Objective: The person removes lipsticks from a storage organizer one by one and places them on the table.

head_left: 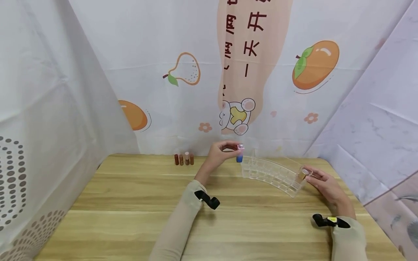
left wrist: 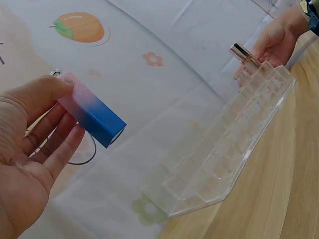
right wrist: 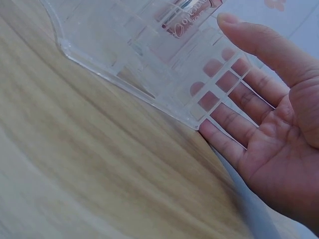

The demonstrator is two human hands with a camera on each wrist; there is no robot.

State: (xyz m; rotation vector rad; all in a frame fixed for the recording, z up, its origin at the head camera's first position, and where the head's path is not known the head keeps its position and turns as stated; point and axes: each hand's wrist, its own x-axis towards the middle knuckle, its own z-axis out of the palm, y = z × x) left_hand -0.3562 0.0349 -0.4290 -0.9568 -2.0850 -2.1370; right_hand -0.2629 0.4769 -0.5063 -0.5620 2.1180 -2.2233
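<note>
My left hand (head_left: pixel 219 154) pinches a square lipstick tube (left wrist: pixel 92 109) between thumb and fingers. It fades from pink to blue, with a small shiny ornament at the pink end. It is held near the left end of a clear, curved, stepped lipstick rack (head_left: pixel 271 173). At the rack's right end, my right hand (right wrist: pixel 279 129) lays its extended fingers against the clear end wall, thumb raised near the top. One lip gloss tube (right wrist: pixel 192 15) with clear walls and a shiny cap stands in the rack at that end, close to the thumb.
Several small brown and reddish tubes (head_left: pixel 181 160) stand in a row at the back of the wooden table (head_left: pixel 235 224), left of my left hand. A printed white cloth (head_left: pixel 147 72) hangs behind the table and along its sides.
</note>
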